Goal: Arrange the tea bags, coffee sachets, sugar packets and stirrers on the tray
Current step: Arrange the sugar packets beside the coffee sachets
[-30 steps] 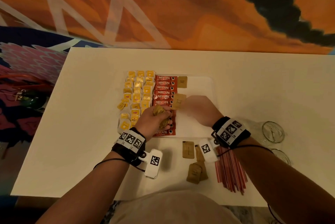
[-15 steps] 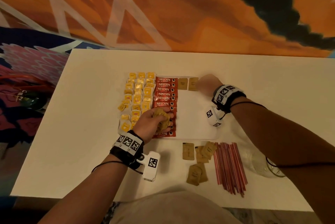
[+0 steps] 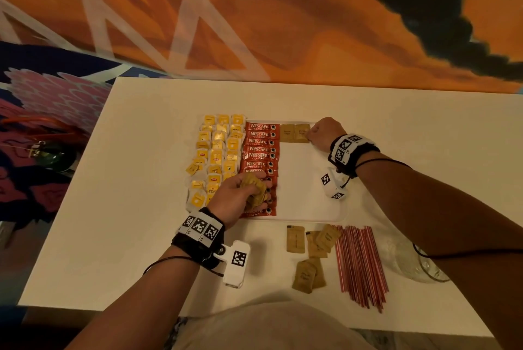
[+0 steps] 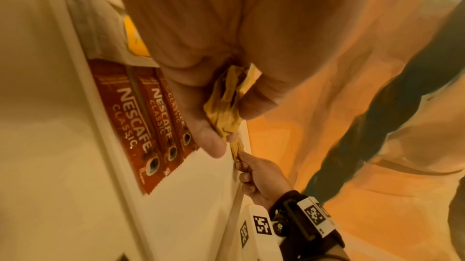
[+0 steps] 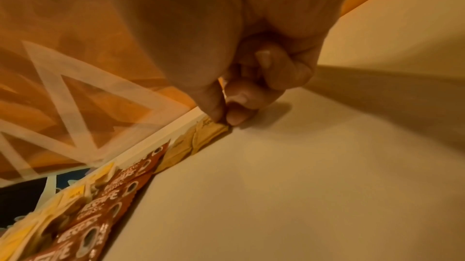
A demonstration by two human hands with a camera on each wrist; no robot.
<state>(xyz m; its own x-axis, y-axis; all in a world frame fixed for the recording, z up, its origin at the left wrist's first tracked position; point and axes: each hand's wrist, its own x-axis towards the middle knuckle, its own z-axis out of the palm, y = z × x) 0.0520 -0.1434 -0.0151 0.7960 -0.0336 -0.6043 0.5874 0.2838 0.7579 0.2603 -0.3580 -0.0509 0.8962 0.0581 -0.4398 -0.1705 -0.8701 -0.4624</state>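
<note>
At the upper centre of the head view, the right hand [image 3: 325, 134] pinches the corner of a brown sugar packet [image 3: 301, 132] between thumb and forefinger, setting it flat on the white tray [image 3: 305, 194] just beside another brown packet [image 3: 287, 132], which lies against the column of red coffee sachets [image 3: 260, 157]. Lower centre, the left hand [image 3: 240, 194] has its grip curled round a crumpled bunch of sugar packets [image 3: 254, 188], held over the sachets. Yellow tea bags [image 3: 218, 151] fill the tray's left part in rows.

To do this step well, I would judge that the packet should be slid until its long edge meets its neighbour squarely and its top lines up with the tray's far rim, then pressed flat before the pinch lets go, since the paper looks creased and light and may spring up or skew. The next packet should be peeled singly from the left hand's bunch.

Still lying on the worktop, lower centre-right, are loose sugar packets [image 3: 295, 239], soft brown paper rectangles, and a bundle of thin red stirrers [image 3: 359, 262], straight and stiff. The sachets look glossy, with crimped ends. Clear glasses [image 3: 407, 262] stand at the lower right.
</note>
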